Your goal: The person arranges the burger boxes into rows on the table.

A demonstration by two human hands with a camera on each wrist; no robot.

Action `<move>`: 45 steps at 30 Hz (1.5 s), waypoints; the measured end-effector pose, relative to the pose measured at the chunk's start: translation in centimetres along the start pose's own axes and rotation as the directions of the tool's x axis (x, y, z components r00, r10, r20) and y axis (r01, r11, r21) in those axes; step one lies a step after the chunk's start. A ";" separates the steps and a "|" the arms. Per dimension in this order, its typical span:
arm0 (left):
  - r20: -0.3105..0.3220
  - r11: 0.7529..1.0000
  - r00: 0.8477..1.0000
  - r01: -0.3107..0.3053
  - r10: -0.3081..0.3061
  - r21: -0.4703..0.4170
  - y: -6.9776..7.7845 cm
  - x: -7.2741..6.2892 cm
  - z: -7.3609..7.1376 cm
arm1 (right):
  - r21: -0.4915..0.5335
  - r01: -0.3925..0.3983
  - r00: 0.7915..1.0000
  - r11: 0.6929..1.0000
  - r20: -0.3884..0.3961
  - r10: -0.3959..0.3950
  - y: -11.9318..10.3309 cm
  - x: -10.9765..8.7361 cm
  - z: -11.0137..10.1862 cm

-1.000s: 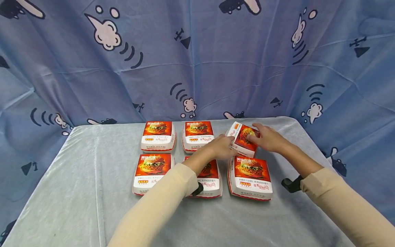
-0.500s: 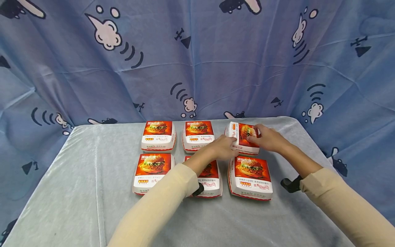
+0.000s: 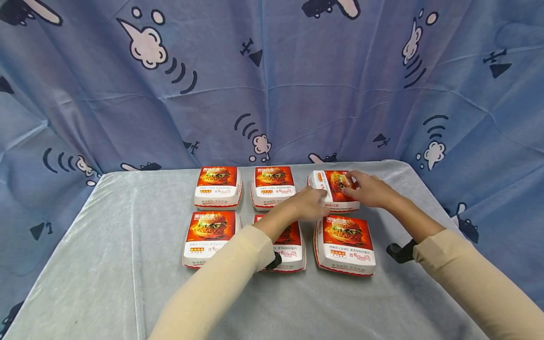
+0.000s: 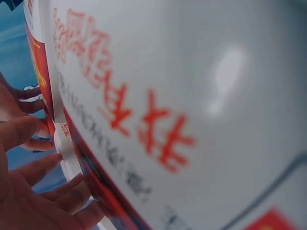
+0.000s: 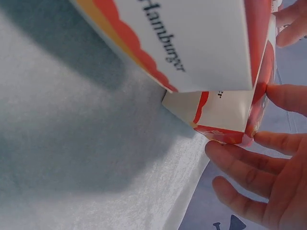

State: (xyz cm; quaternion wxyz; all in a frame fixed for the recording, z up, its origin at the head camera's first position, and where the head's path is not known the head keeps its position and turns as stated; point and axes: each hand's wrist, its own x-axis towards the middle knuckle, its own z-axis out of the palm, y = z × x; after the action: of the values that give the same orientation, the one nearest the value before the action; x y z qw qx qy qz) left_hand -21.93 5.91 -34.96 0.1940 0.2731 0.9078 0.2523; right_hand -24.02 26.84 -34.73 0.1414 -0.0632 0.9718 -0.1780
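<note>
At the back right of the table, a red and white paper burger box [image 3: 333,191] lies turned sideways, its burger picture toward the right. My left hand [image 3: 307,203] holds it by the left side and near-left corner. My right hand [image 3: 369,190] grips its right side, thumb on the lid. In the right wrist view, the fingers of the right hand [image 5: 268,177] meet the box's corner [image 5: 223,112]. The left wrist view has the left hand [image 4: 38,196] against the box's white part [image 4: 68,151]. A matching box [image 3: 346,243] sits just in front.
Several more burger boxes stand in two rows: two at the back [image 3: 216,186] and centre back [image 3: 272,186], two in front [image 3: 210,236] and under the left forearm [image 3: 289,252]. A grey cloth [image 3: 93,255] covers the table; a blue patterned curtain [image 3: 297,118] hangs behind.
Between my hands the back-right burger box has turned counterclockwise from a slant to nearly square with the row, and come down flat. Both hands have barely shifted.
</note>
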 end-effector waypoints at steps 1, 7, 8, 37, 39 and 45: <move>0.000 1.000 1.000 -0.001 0.001 -0.002 0.0 0.0 0.0 | -0.013 -0.016 1.000 1.000 -0.010 0.016 -0.1 0.0 0.0; 0.008 1.000 1.000 -0.030 0.030 0.007 -0.1 0.0 0.1 | -0.051 -0.079 0.994 0.996 -0.077 0.075 -0.8 -0.4 0.0; 0.011 0.999 0.999 -0.035 0.034 0.011 -0.1 0.1 0.2 | -0.047 -0.071 0.995 0.996 -0.079 0.068 -0.9 -0.4 0.1; -0.042 0.995 0.998 0.044 -0.048 -0.090 -0.3 0.4 0.0 | 0.016 0.120 0.989 0.993 0.087 -0.121 0.2 0.9 -0.3; -0.031 0.997 0.999 0.036 -0.038 -0.075 -0.3 0.4 -0.1 | 0.049 0.161 0.982 0.986 0.095 -0.165 0.2 0.9 -0.3; -0.002 1.000 1.000 -0.004 0.004 -0.008 -0.4 0.3 0.0 | 0.049 0.151 0.985 0.987 0.075 -0.155 -0.1 0.7 -0.3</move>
State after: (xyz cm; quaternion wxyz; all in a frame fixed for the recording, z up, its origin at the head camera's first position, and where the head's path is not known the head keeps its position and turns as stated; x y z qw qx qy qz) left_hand -22.37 5.80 -35.25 0.1938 0.2739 0.9065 0.2563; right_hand -24.76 26.74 -34.62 0.1665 -0.1416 0.9537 -0.2068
